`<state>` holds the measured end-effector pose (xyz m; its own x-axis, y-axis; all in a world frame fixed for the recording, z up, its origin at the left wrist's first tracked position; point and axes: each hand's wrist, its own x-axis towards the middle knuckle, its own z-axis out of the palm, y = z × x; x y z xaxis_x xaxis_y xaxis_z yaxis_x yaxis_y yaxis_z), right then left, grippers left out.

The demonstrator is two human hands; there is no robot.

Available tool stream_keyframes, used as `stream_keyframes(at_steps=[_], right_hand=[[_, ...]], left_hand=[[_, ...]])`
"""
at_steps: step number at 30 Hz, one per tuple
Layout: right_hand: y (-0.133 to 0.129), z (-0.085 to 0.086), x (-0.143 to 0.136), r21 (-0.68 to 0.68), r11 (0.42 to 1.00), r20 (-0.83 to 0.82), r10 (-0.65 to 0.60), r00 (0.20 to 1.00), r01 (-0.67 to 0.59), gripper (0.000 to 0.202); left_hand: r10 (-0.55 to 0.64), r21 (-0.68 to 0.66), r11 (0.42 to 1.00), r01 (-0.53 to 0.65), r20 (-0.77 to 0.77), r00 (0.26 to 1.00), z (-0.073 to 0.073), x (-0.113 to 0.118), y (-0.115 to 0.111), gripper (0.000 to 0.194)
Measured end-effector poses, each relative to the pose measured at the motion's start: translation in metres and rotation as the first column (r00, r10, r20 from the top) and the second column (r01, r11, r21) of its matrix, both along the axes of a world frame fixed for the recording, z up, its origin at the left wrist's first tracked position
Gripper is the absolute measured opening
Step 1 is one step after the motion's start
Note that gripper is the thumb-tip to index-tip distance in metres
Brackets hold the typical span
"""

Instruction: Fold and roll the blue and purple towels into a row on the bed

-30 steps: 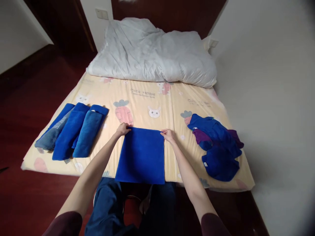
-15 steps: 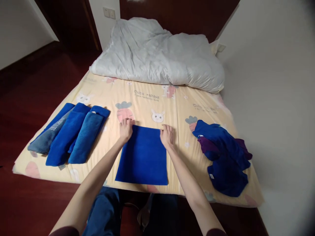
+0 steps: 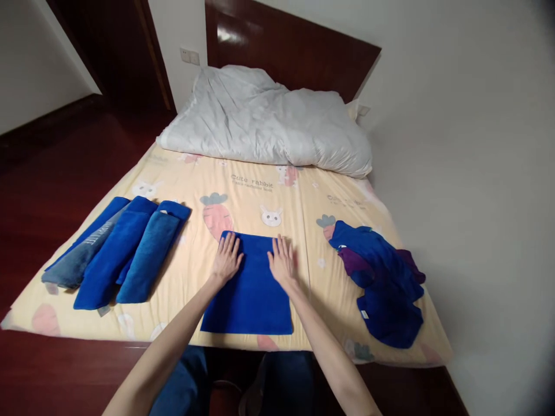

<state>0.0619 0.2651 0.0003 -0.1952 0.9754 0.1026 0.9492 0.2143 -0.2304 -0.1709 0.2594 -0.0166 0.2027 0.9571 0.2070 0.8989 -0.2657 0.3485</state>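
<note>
A blue towel [image 3: 255,294] lies flat in a near-square at the front edge of the bed. My left hand [image 3: 227,257] rests on its far left corner, palm down with fingers stretched out. On the far right corner lies my right hand [image 3: 282,261], also flat, its fingers pointing away from me. Neither hand grips the cloth. Both forearms reach in from below, the right one passing along the towel's right side.
Several folded blue and grey-blue towels [image 3: 117,254] lie side by side on the left. A loose heap of blue and purple cloths [image 3: 381,289] is at the right. A bunched grey-white quilt [image 3: 269,124] covers the far end of the patterned bed sheet [image 3: 191,254], before a dark headboard [image 3: 286,43].
Both hands have gone from holding the towel's far corners to lying flat on top of them, fingers stretched. The camera view has tilted up, showing more headboard.
</note>
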Motion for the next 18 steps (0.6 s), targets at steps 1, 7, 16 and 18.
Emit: stream_keyframes(at_steps=[1,7,16,18], right_hand=[[-0.029,0.0,-0.006,0.029,0.996,-0.04,0.083,0.996,-0.082,0.06],[-0.174,-0.038,0.041,-0.065,0.998,-0.232,-0.023,0.972,0.008,0.057],[-0.25,-0.034,0.096,0.035,0.85,-0.664,-0.374,0.648,0.526,0.061],[-0.26,-0.039,0.077,-0.01,0.891,-0.735,-0.315,0.601,0.454,0.049]], left_hand=[[-0.081,0.003,0.997,0.081,0.007,0.997,0.004,0.003,-0.027,0.06],[-0.103,-0.186,0.976,0.109,0.046,0.994,-0.009,-0.041,-0.196,0.062],[0.347,-0.271,0.926,-0.264,0.328,0.879,-0.033,-0.1,-0.291,0.057],[0.381,-0.307,0.912,-0.27,0.396,0.836,-0.03,-0.093,-0.289,0.055]])
